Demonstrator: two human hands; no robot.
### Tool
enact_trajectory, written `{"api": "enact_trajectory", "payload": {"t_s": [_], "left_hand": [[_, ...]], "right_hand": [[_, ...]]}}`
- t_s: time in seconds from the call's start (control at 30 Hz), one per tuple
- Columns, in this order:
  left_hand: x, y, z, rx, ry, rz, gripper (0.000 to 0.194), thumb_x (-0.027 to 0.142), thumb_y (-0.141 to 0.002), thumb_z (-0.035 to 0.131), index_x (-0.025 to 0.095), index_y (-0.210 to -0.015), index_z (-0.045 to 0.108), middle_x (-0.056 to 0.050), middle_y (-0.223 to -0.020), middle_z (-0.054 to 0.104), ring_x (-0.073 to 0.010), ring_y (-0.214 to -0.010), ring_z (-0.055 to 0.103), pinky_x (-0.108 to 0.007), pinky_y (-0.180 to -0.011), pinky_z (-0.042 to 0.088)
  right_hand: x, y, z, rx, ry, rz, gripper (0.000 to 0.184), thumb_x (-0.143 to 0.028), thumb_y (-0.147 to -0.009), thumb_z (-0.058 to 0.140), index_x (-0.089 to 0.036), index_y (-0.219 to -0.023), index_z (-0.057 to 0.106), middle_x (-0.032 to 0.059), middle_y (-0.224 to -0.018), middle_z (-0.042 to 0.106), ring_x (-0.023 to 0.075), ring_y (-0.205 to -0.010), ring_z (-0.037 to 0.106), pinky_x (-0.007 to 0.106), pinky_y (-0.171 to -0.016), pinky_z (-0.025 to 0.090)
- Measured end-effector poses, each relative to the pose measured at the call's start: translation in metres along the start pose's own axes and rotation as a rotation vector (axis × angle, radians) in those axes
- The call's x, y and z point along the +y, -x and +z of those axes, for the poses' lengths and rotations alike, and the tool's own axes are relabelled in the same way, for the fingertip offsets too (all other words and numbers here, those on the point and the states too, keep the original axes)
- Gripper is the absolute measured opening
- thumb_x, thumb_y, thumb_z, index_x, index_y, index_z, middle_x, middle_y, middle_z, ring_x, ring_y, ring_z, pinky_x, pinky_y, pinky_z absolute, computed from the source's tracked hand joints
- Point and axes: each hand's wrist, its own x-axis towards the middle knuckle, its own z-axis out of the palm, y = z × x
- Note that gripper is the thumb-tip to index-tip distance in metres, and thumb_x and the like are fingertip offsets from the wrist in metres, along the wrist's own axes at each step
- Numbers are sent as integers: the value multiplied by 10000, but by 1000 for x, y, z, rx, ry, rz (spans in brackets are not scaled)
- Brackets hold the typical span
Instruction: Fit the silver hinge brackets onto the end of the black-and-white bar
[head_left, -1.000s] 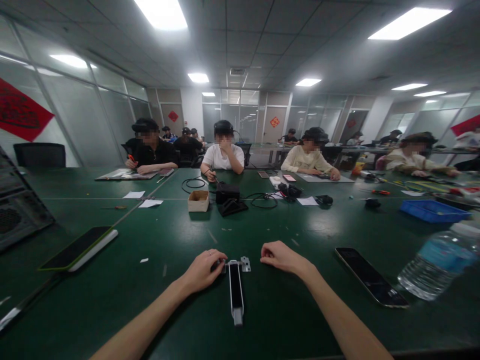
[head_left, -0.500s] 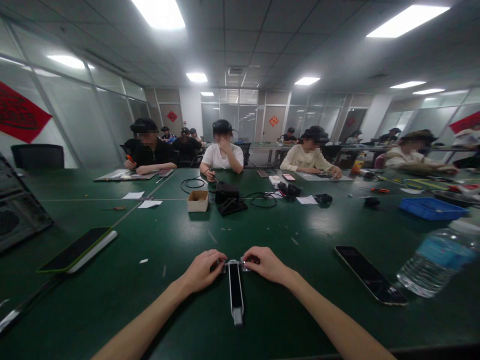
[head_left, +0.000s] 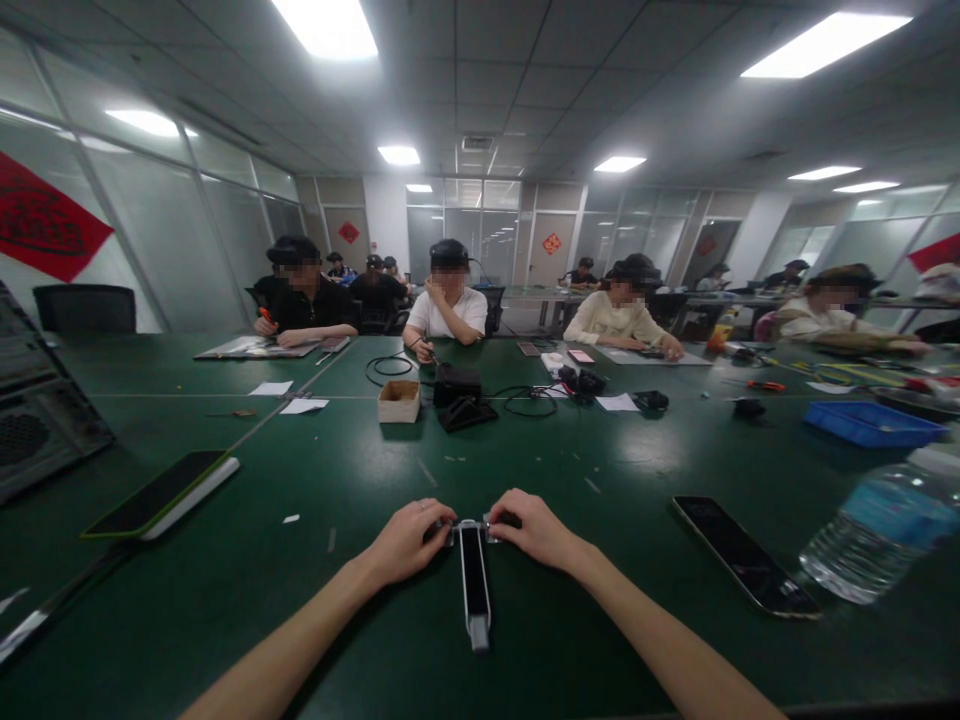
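Observation:
A narrow device (head_left: 474,575) with a dark face, a white rim and a grey block at its near end lies on the green table in front of me. My left hand (head_left: 407,540) is at its far left corner, thumb and fingers closed on a small clear piece (head_left: 450,538). On the opposite side, my right hand (head_left: 538,535) pinches another small clear piece (head_left: 492,530) by the far right corner. These pieces look like transparent film or tape; their exact kind is hard to make out. My fingers partly hide them.
To the right lie a dark phone (head_left: 742,555) and a water bottle (head_left: 874,530), with a blue tray (head_left: 874,425) behind. A green-edged phone (head_left: 157,495) lies left. Ahead stand a small cardboard box (head_left: 398,402) and a black device (head_left: 456,385). Several people sit across the table.
The whole view has shifted slightly, with things appearing a little further right. Both hands keep nearly the same place beside the narrow device, still pinching the clear pieces.

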Motion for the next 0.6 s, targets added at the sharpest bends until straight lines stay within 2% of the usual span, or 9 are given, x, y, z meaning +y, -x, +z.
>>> {"api": "enact_trajectory", "payload": {"t_s": [0.33,0.6], "left_hand": [[-3,-1,2,13,-7,18,200,191,-895,429,187,-1006,595,-44,-937,631,-166,-856,585,-281,-786,463],[-2,0,1,8,14,7,211,202,-890,428,189,-1013,599,-44,-940,629,-168,-855,584,-284,-780,469]], "right_hand": [[2,0,1,0,35,-16,75,-241,-828,637,-185,-878,636,24,-910,628,162,-873,549,299,-791,443],[0,2,1,-15,5,28,94,-246,-828,621,-176,-890,606,19,-919,594,145,-835,541,275,-736,446]]}}
